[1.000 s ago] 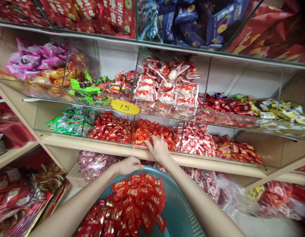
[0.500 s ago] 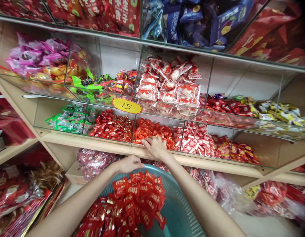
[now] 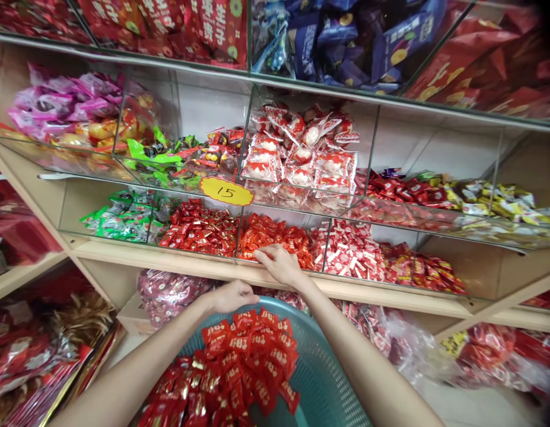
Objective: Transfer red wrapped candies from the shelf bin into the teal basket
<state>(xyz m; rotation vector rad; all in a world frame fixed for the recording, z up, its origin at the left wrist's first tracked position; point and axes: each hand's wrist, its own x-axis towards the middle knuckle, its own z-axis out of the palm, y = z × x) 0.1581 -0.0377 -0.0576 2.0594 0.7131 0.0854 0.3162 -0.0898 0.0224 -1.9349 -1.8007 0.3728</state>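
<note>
My left hand (image 3: pixel 232 295) is closed around the far rim of a teal plastic basket (image 3: pixel 321 370), holding it below the shelf. The basket carries a pile of red candy packets (image 3: pixel 239 367). My right hand (image 3: pixel 280 264) reaches into the glass bin of orange-red candies (image 3: pixel 275 237) on the lower shelf row, palm down, fingers spread flat over the sweets at the bin's front edge. Whether any candy is under the fingers is hidden.
Glass-fronted bins hold green sweets (image 3: pixel 118 216), dark red sweets (image 3: pixel 199 228) and red-white sweets (image 3: pixel 352 249). A yellow price tag "15" (image 3: pixel 225 191) hangs above. White-red packets (image 3: pixel 301 154) fill the bin above. A wooden shelf ledge (image 3: pixel 168 261) runs in front. Bagged goods lie below.
My right hand has slid a little left and toward the bin's front edge over the orange-red candies. The left hand and basket stay put.
</note>
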